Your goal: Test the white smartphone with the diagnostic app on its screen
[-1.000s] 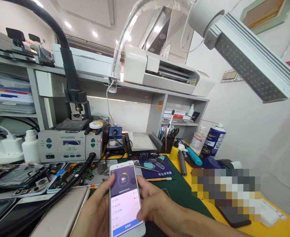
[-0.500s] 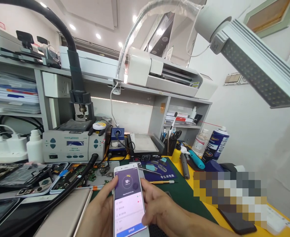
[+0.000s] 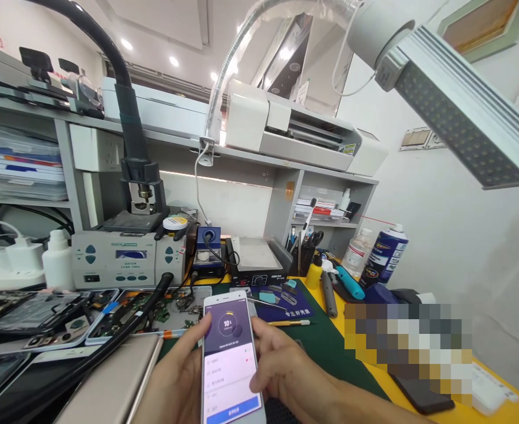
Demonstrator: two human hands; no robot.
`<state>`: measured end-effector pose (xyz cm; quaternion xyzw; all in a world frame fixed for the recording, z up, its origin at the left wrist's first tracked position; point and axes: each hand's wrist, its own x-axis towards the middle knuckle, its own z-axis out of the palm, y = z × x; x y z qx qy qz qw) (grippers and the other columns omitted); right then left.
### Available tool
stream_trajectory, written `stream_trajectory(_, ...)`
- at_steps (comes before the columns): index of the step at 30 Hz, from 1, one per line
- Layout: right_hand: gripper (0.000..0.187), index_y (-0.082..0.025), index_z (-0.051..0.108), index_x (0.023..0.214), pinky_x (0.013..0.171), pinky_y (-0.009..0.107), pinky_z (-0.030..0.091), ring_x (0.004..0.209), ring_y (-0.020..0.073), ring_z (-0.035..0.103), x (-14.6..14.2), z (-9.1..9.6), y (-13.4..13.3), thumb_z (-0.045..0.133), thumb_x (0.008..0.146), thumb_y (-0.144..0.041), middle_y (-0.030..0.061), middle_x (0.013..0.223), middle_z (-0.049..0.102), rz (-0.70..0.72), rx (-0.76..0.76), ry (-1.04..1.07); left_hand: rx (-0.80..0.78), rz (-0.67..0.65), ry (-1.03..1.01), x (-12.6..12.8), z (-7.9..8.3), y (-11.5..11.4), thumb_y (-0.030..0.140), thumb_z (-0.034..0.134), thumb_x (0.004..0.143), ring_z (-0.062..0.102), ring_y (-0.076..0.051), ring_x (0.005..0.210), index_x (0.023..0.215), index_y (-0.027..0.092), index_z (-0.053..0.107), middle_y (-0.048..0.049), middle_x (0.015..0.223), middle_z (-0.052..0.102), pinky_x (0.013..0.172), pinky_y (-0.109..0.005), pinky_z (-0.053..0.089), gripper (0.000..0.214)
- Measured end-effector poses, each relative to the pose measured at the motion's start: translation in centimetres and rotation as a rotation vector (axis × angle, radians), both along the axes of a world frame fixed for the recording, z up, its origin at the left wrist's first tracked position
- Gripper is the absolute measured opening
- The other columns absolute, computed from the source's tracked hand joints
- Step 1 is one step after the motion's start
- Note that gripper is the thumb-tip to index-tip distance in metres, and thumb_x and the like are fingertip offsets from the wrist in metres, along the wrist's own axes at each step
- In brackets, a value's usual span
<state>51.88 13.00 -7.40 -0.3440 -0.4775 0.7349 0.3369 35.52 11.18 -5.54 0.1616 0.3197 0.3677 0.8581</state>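
Observation:
A white smartphone [image 3: 230, 359] is held upright at the bottom middle, its lit screen showing "10%" in a ring on purple, a list below and a blue button at the foot. Along its left edge my left hand [image 3: 177, 377] is wrapped, the thumb by the upper corner. My right hand [image 3: 286, 371] grips the right edge, with its thumb bent over the lower right of the screen. The fingers behind the phone are hidden. Just beyond the phone, a blue mat [image 3: 301, 305] carries small blades and light-blue pieces, and a yellow-handled tool [image 3: 288, 323] lies close by.
A rework station [image 3: 129, 265] with a black hose stands at the left, behind trays of phone parts [image 3: 153, 321]. A heating plate [image 3: 259, 277] sits mid-back. Bottles and a spray can [image 3: 385, 256] stand right. An LED lamp [image 3: 466, 112] overhangs the upper right.
My right thumb has moved slightly up and left over the screen, off the blue button. Both hands keep their hold on the phone, and the view has shifted slightly.

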Motion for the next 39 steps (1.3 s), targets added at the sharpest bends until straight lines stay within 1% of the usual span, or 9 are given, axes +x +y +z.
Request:
stream_trajectory(4, 0.071, -0.019, 0.059, 0.125, 0.069, 0.029, 0.047, 0.067, 0.0147, 0.065, 0.0, -0.1, 0.0, 0.061, 0.055, -0.008, -0.0004, 0.085, 0.071, -0.018, -0.007, -0.006, 0.025, -0.029, 0.052, 0.0, 0.0, 0.0, 0.055, 0.045, 0.096, 0.073, -0.037, 0.097, 0.136, 0.008, 0.059, -0.0187, 0.101, 0.08, 0.084, -0.048, 0.054, 0.063)
stream_trajectory(10, 0.07, -0.02, 0.059, 0.125, 0.068, 0.028, 0.048, 0.067, 0.0147, 0.065, 0.1, -0.1, 0.1, 0.061, 0.056, -0.008, -0.0004, 0.084, 0.071, -0.019, -0.001, -0.011, 0.005, -0.047, -0.006, 0.0, -0.4, 0.3, 0.056, 0.044, 0.096, 0.073, -0.036, 0.096, 0.138, 0.01, 0.057, -0.019, 0.103, 0.079, 0.079, -0.045, 0.054, 0.064)
stream_trajectory(15, 0.072, -0.02, 0.058, 0.126, 0.066, 0.028, 0.046, 0.067, 0.0152, 0.065, 0.1, -0.2, 0.1, 0.06, 0.055, -0.009, -0.0002, 0.083, 0.071, -0.017, -0.002, -0.022, 0.037, -0.06, 0.011, -0.1, -0.7, 0.3, 0.055, 0.043, 0.097, 0.073, -0.036, 0.093, 0.14, 0.008, 0.054, -0.0196, 0.103, 0.079, 0.071, -0.042, 0.053, 0.065)
stream_trajectory(19, 0.068, -0.02, 0.058, 0.125, 0.066, 0.029, 0.046, 0.068, 0.0162, 0.064, 0.1, -0.4, 0.2, 0.059, 0.057, -0.013, 0.0005, 0.084, 0.071, -0.019, 0.0, -0.011, 0.031, -0.065, -0.006, -0.2, -0.7, 0.3, 0.056, 0.043, 0.096, 0.074, -0.037, 0.089, 0.144, 0.009, 0.05, -0.0195, 0.101, 0.08, 0.065, -0.042, 0.052, 0.067)
stream_trajectory(24, 0.06, -0.019, 0.059, 0.121, 0.067, 0.03, 0.045, 0.067, 0.0167, 0.061, 0.1, -0.5, 0.2, 0.06, 0.061, -0.023, 0.0018, 0.083, 0.07, -0.054, -0.015, -0.031, 0.051, -0.06, 0.051, -0.2, -0.2, 0.3, 0.058, 0.042, 0.097, 0.075, -0.035, 0.089, 0.141, 0.009, 0.054, -0.0181, 0.094, 0.081, 0.072, -0.044, 0.054, 0.067)
stream_trajectory(29, 0.055, -0.019, 0.059, 0.118, 0.071, 0.032, 0.045, 0.067, 0.0152, 0.057, 0.1, -0.4, 0.1, 0.061, 0.063, -0.026, 0.0018, 0.082, 0.068, -0.058, -0.019, -0.035, 0.077, -0.105, 0.054, -0.4, -0.1, 0.3, 0.06, 0.039, 0.097, 0.076, -0.037, 0.085, 0.144, 0.009, 0.052, -0.0173, 0.086, 0.081, 0.069, -0.045, 0.054, 0.07)
stream_trajectory(31, 0.053, -0.019, 0.059, 0.118, 0.071, 0.032, 0.045, 0.067, 0.0156, 0.058, 0.1, -0.4, 0.1, 0.061, 0.065, -0.028, 0.0017, 0.082, 0.068, -0.056, -0.018, -0.04, 0.079, -0.112, 0.048, -0.4, -0.1, 0.3, 0.06, 0.043, 0.096, 0.076, -0.037, 0.085, 0.145, 0.009, 0.051, -0.0174, 0.088, 0.081, 0.072, -0.046, 0.054, 0.071)
stream_trajectory(35, 0.05, -0.019, 0.059, 0.116, 0.071, 0.032, 0.045, 0.068, 0.0168, 0.059, 0.1, -0.3, 0.2, 0.061, 0.068, -0.031, 0.002, 0.082, 0.068, -0.047, -0.003, -0.051, 0.068, -0.092, 0.048, -0.3, 0.2, 0.2, 0.059, 0.047, 0.094, 0.076, -0.038, 0.088, 0.147, 0.007, 0.047, -0.0197, 0.1, 0.08, 0.082, -0.052, 0.055, 0.074)
stream_trajectory(39, 0.05, -0.019, 0.059, 0.116, 0.07, 0.031, 0.044, 0.068, 0.0173, 0.059, 0.1, -0.3, 0.2, 0.061, 0.069, -0.035, 0.0013, 0.079, 0.066, -0.044, 0.002, -0.072, 0.075, -0.09, 0.074, -0.3, 0.4, 0.2, 0.055, 0.053, 0.093, 0.076, -0.038, 0.089, 0.146, 0.008, 0.048, -0.018, 0.094, 0.082, 0.085, -0.054, 0.055, 0.071)
